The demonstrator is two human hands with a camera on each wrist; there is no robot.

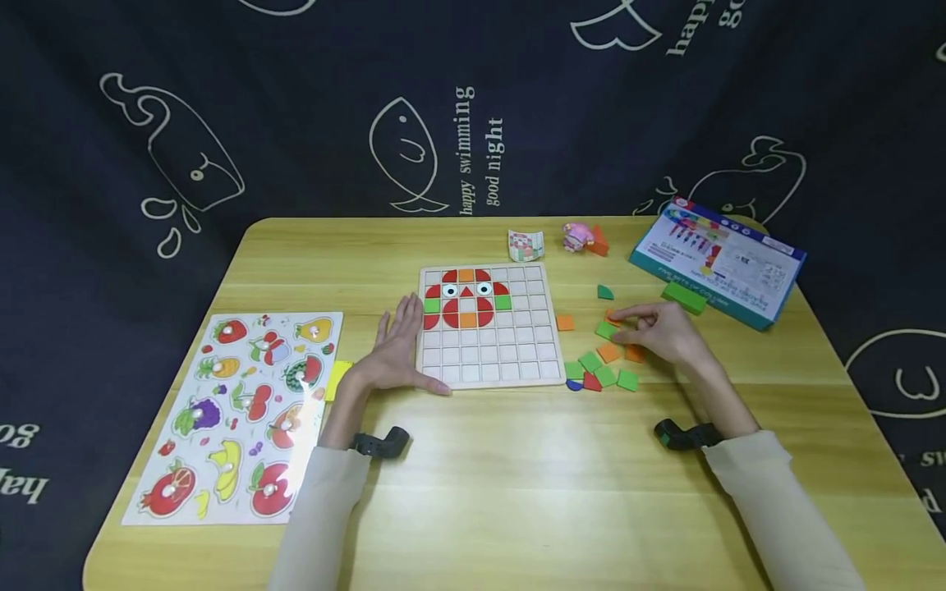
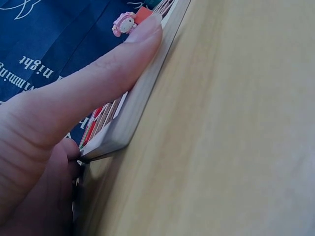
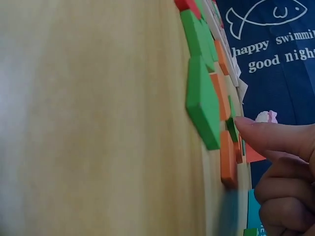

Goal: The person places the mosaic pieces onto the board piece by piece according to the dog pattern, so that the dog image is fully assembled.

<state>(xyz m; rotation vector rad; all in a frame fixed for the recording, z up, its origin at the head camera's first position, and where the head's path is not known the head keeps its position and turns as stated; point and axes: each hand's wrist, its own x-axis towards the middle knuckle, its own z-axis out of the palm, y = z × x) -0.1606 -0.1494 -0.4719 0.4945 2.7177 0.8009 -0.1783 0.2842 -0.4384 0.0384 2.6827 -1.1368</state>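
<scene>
A square wooden grid board (image 1: 510,349) lies in the middle of the table, with red, orange and green pieces and two eye pieces set in its upper left cells. Beside its left edge is my left hand (image 1: 395,353), fingers extended, the thumb (image 2: 98,78) lying along the near edge. To the right of the board my right hand (image 1: 661,332) has thumb and index finger around a green tile (image 1: 606,330), the thumb touching its edge in the right wrist view. An orange tile (image 1: 610,316) peeks out by the index fingertip. The other right fingers are curled in.
Several loose tiles, such as a green tile (image 1: 627,380) and a red piece (image 1: 592,382), lie right of the board. A box (image 1: 717,258) and green block (image 1: 683,297) stand farther right. At left lies a fruit puzzle board (image 1: 244,386) by yellow pieces (image 1: 337,379). A pink figurine (image 1: 576,237) sits behind.
</scene>
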